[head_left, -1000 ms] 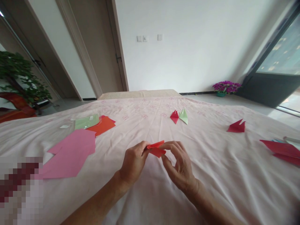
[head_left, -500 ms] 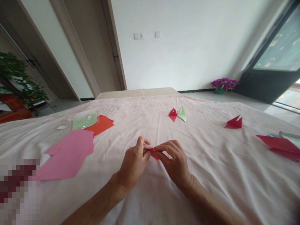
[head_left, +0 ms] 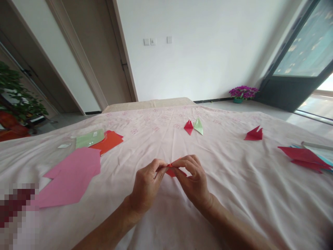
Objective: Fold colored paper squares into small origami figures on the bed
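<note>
Between my hands is a small folded piece of orange-red paper, held just above the cloth. My left hand pinches its left side between thumb and fingers. From the other side, my right hand grips it with thumb and forefinger, the tips of both hands almost meeting. Much of the paper is hidden behind my fingers. Beyond my hands stand a red folded paper figure and a pale green one, side by side. Another red folded figure sits farther right.
A pale pink flowered cloth covers the table. Pink paper sheets lie at left, with orange paper and a green packet behind. Folded red paper lies at the right edge. A blurred patch covers the lower left corner.
My left forefinger has come down and lies closer over the paper. More of the orange-red paper shows beneath my right fingers. The whole view has shifted slightly.
</note>
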### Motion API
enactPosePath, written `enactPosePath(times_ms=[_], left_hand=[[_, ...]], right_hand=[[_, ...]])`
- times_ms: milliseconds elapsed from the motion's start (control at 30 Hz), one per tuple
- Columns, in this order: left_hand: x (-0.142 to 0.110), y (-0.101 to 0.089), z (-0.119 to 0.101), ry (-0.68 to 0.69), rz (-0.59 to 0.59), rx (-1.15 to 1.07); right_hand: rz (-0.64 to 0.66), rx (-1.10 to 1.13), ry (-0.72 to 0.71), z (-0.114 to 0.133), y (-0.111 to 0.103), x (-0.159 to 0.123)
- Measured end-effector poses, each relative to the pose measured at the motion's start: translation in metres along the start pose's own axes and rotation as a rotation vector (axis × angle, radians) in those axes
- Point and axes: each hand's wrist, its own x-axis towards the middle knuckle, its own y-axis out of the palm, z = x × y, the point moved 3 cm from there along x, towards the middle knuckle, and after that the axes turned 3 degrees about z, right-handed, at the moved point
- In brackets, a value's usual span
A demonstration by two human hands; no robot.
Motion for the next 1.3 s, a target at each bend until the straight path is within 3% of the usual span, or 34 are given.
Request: enactPosePath(times_ms=[433,633,1033,1300], left_hand=[[-0.0022,0.0002,-0.0033,0.086,-0.039,0.081],[-0.0024,0.0014,-0.0036,0.108,-0.047,0.115],[0.001,0.0001,0.0038,-0.023,-0.068,-0.004],[0.0026,0.0032,-0.0018,0.095,-0.012,-0.05]], right_hand=[[-0.04,-0.081,-0.06,-0.0013,-0.0017,-0.0017],[0.032,-0.1,-0.029,-0.0018,0.0011,0.0016],[0.028,-0.018,0.037,-0.0069,0.0022,-0.0002],[0.049,-0.09,-0.017,-0.0047,0.0016,0.0002]])
